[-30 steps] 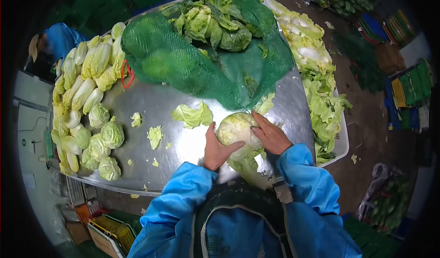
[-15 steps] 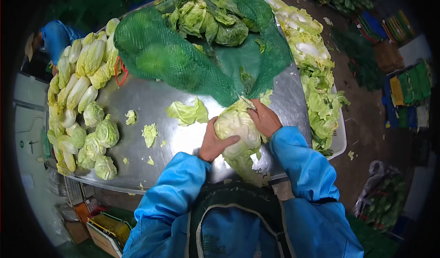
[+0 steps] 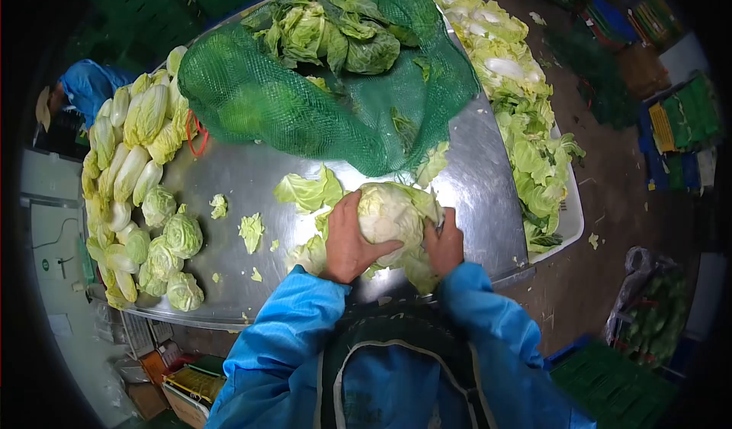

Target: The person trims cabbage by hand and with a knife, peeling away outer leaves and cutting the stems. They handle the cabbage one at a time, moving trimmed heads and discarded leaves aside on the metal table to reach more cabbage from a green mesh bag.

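A pale round cabbage [image 3: 387, 209] sits on the metal table close to my body. My left hand [image 3: 349, 240] presses round its left side, thumb across the lower front. On the right side, my right hand [image 3: 445, 243] is closed on an outer cabbage leaf [image 3: 419, 267] that hangs from the head. Loose leaves [image 3: 311, 190] lie to the left of the cabbage, some beside my left wrist. Just beyond it lies a green mesh bag [image 3: 305, 128], its mouth open, with leafy green cabbages [image 3: 335, 36] in and on it.
Napa cabbages [image 3: 133, 166] and trimmed round cabbages [image 3: 183, 236] are piled along the table's left edge. To the right, a white crate [image 3: 568, 219] is heaped with leaves. Another person's blue sleeve [image 3: 91, 82] shows at far left. Green crates [image 3: 610, 387] stand behind at lower right.
My right hand has moved down from the cabbage's top right to its lower right, pulling an outer leaf. The head looks turned, and more loose leaves show by my left hand.
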{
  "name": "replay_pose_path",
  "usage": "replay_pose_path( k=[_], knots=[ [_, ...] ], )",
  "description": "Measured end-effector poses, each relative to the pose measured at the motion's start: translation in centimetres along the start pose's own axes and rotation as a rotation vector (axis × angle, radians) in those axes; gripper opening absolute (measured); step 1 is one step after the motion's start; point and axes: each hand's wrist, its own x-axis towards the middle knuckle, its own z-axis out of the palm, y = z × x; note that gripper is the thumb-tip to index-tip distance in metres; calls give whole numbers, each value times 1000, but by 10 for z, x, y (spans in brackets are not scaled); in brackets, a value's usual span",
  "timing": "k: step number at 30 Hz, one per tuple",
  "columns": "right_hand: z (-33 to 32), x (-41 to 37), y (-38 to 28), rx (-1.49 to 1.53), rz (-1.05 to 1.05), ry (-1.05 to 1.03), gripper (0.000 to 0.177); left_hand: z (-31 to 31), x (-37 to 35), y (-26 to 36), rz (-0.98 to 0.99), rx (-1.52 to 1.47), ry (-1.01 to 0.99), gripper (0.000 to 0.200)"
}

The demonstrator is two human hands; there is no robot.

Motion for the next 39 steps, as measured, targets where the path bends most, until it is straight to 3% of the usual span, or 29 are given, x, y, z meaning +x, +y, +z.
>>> replay_pose_path(
  k=[2, 3, 5, 6, 7, 9, 11, 13, 15, 25, 27, 30, 36, 37, 39],
  knots=[
    [2, 26, 46, -148, 74, 10, 32, -4, 3, -4, 4, -47, -27, 107],
    [3, 36, 78, -65, 108, 26, 35, -5, 4, -9, 22, -41, -13, 107],
    [-23, 30, 52, -22, 139, -54, 32, -5, 6, -24, -66, -175, -53, 104],
    [-32, 22, 37, -43, 94, -44, 43, -4, 4, -22, -51, -141, -34, 104],
    [-42, 9, 10, -41, 111, -44, 43, -4, 3, -17, -54, -139, -51, 104],
    [-48, -9, -44, -113, -148, 0, 58, -3, 5, -1, 5, -30, -45, 107],
    [-29, -19, -46, -263, -297, -116, 65, 1, 9, 3, 53, 49, -48, 110],
    [-19, -18, -45, -368, -281, -172, 63, -3, 15, 9, 62, 91, -104, 105],
    [-19, -15, -51, -385, -137, -276, 62, -6, 22, 11, 51, 107, -116, 104],
    [-15, 9, -51, -412, -169, -223, 56, 3, 28, 16, 21, 144, -90, 102],
    [-21, 20, -58, -287, -76, -208, 44, 4, 30, 24, 13, 154, -122, 102],
    [-14, 70, -13, -377, 110, -221, 40, 6, 29, 22, 57, 171, -112, 103],
    [-1, 57, 14, -134, -18, -82, 39, -28, 24, -42, 79, -58, -229, 107],
    [-4, 45, 5, -81, -21, -51, 37, -28, 14, -46, 75, -48, -219, 107],
    [-17, 11, -16, -75, -92, -30, 37, -21, -12, -46, -172, -215, 46, 109]
  ],
)
